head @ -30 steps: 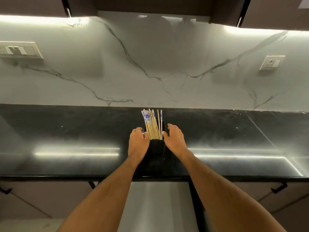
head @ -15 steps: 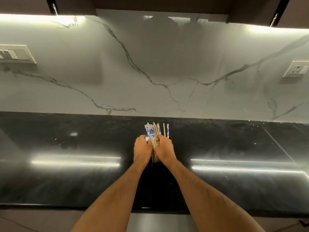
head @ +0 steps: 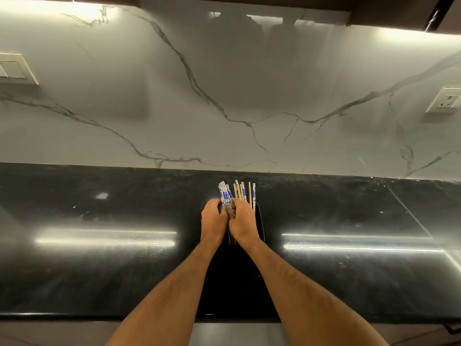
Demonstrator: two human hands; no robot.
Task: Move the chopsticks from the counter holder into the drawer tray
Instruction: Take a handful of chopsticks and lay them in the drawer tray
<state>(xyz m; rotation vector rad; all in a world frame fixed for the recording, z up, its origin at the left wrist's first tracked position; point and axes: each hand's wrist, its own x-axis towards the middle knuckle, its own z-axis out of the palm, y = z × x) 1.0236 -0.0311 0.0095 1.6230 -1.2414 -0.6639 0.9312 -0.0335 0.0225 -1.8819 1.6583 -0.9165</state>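
Note:
Several chopsticks [head: 237, 193], tan wood with blue-and-white patterned tops, stand upright in a black holder [head: 259, 226] on the black counter [head: 99, 258]. My left hand [head: 213, 221] wraps around the left part of the bundle, fingers closed on it. My right hand [head: 243, 222] closes on the bundle from the right side. Two thin sticks at the right edge stand outside my grip. The holder is mostly hidden behind my hands and blends with the dark counter. No drawer tray is in view.
A white marble backsplash [head: 224, 96] rises behind the counter. A switch plate [head: 15, 71] is on the wall at left and a socket [head: 444, 101] at right. The counter's front edge [head: 74, 317] runs along the bottom, with cabinet fronts below.
Both hands moved inward from the holder's sides and closed around the chopstick bundle. The camera tilted up, so the lower cabinets mostly left the view.

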